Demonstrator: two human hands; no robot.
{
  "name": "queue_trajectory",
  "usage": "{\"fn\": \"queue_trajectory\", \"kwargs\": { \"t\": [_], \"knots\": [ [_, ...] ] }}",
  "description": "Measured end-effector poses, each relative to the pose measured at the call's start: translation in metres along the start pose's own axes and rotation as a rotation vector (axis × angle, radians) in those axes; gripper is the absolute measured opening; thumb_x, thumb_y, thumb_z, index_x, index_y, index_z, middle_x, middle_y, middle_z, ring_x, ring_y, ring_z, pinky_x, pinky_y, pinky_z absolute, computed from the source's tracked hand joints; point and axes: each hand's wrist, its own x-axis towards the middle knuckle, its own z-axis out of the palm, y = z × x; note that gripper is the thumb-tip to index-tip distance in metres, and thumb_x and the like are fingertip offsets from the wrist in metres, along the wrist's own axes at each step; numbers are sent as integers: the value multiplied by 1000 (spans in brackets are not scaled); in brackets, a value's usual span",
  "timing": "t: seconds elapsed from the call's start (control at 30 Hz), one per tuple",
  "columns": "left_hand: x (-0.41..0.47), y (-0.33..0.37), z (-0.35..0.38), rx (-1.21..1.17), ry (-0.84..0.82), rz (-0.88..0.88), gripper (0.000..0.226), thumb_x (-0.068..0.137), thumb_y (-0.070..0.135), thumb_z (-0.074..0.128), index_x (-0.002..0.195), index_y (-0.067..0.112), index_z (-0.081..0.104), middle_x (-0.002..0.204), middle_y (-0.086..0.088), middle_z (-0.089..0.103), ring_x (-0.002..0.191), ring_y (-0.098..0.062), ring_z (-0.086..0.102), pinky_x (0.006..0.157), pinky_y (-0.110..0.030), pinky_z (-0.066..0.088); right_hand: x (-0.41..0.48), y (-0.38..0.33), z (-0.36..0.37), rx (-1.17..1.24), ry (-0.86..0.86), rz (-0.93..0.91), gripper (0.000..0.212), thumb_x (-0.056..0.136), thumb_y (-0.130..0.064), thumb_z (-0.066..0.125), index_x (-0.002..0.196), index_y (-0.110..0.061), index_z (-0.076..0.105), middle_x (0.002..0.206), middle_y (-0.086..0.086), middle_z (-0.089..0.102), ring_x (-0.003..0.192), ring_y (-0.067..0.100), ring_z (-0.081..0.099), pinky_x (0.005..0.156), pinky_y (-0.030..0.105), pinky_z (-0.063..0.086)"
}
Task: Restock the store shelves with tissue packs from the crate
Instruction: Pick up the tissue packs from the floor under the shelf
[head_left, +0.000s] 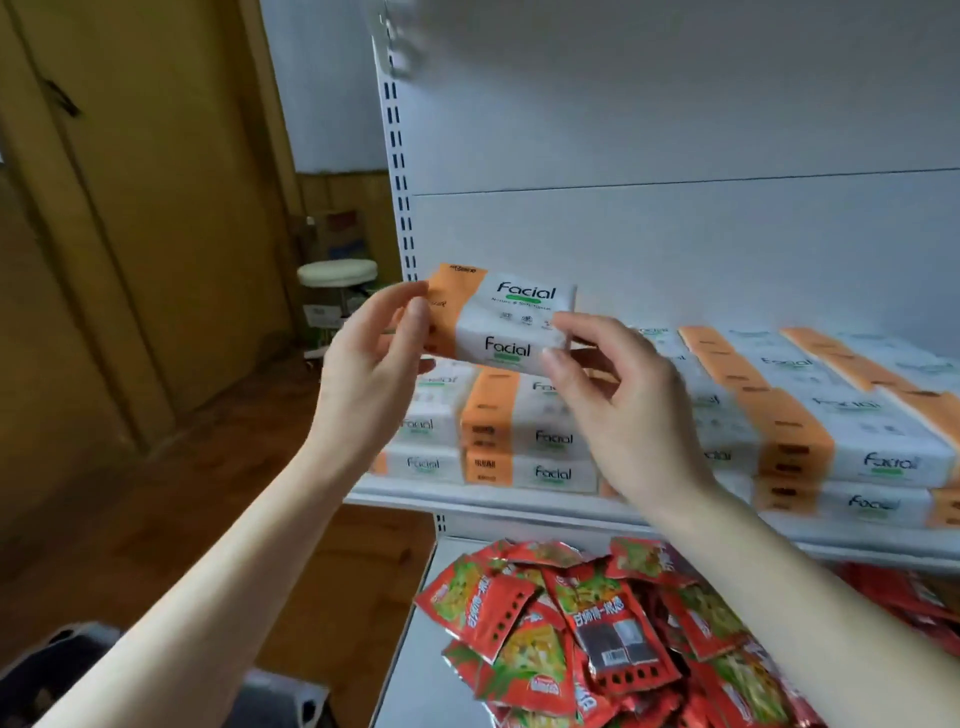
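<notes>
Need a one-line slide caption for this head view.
Both hands, left and right, hold an orange-and-white tissue pack above stacked packs on the white shelf.

The single head-worn view looks forward and slightly down from close range, over both forearms, onto a white shelf (519, 501) that fills the right and centre of the picture, with a wooden floor (156, 519) and a door (156, 182) falling away at the left.

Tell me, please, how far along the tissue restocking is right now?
Well underway: stacked tissue packs already fill much of the shelf. One tissue pack is held between the left hand and right hand above the stacks, not yet placed. The crate's remaining stock isn't visible.
</notes>
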Motion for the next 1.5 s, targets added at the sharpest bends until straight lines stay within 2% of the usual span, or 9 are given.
{"fn": "queue_trajectory", "kwargs": {
  "t": [0.13,0.3,0.57,0.73,0.83,1.03,1.2,1.37,1.5],
  "knots": [
    [63,-22,-16,-46,-78,-130,19,97,22,44,110,24,59,95,1,65,93,-19,64,84,-42,55,55,-8,39,12,-45,146,25,89,-15,59,113,-12,63,102,-5,63,96,9,59,89,20,45],
    [114,-66,-23,0,-164,-230,33,91,22,57,123,19,55,100,-7,68,95,-20,65,87,-40,51,105,14,78,-125,-151,337,27,89,-18,58,116,-15,61,103,-6,59,99,12,57,72,4,38],
    [145,-132,-8,95,-290,-421,29,90,18,59,119,10,59,107,-2,66,90,-11,59,85,-28,47,155,56,112,-211,-367,616,39,89,-11,54,125,3,50,131,17,54,104,22,56,99,36,44],
    [144,-136,0,39,-355,-578,25,99,29,39,111,16,57,111,-2,61,102,-15,54,84,-30,35,160,66,127,-128,-372,779,10,85,-5,49,86,-2,59,82,13,48,74,19,41,71,30,36],
    [144,-130,2,-97,-351,-680,38,100,44,26,96,22,57,94,7,59,99,-14,53,92,-32,31,161,70,129,-25,-317,823,21,85,-6,51,99,7,58,118,26,59,103,34,59,102,44,43],
    [145,-131,4,-75,-373,-717,62,96,55,17,138,16,42,141,-7,46,133,-23,39,112,-42,21,161,67,128,69,-305,865,33,88,-10,56,115,8,54,128,23,54,121,33,51,107,44,38],
    [142,-113,-2,-1,-386,-660,61,97,52,22,143,13,33,145,-5,40,134,-20,35,111,-41,23,161,60,119,71,-222,829,35,88,-13,58,118,4,53,124,20,56,118,30,52,103,39,42],
    [127,-76,-5,480,-487,-317,37,99,34,37,122,6,47,105,-7,58,74,-8,47,61,-22,35,152,42,100,92,-90,742,40,87,-9,57,125,-2,51,125,14,55,119,28,51,103,37,42],
    [97,-33,-1,632,-513,-83,50,96,35,44,139,10,39,141,-7,47,122,-19,48,94,-26,39,126,10,71,276,-55,682,34,87,-2,54,120,-2,54,106,10,59,100,22,60,92,31,50]
  ]
}}
